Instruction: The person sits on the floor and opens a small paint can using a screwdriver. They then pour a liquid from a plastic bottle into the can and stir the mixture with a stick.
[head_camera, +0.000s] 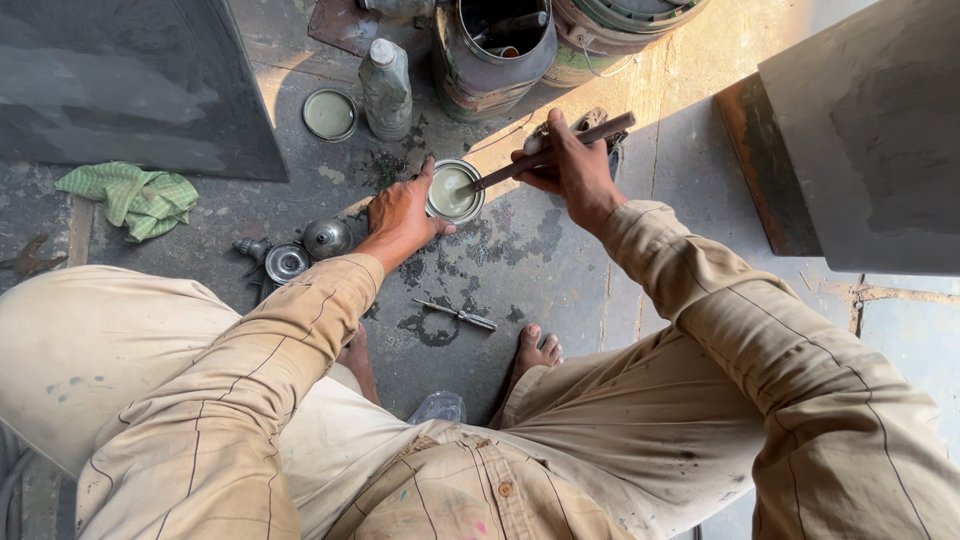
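Left hand (400, 212) clamped the small paint tin (455, 192) to steady it; right hand (568, 165) was fisted around the stir stick (545, 153), tip in paint.

You look down on a stained, dark concrete floor (560, 270) with cracks and paint spills. A band of sunlight (700, 60) crosses it at the upper right. A grey metal sheet (130, 80) lies at the upper left, and a grey panel (870, 140) with a rusty edge stands at the right.
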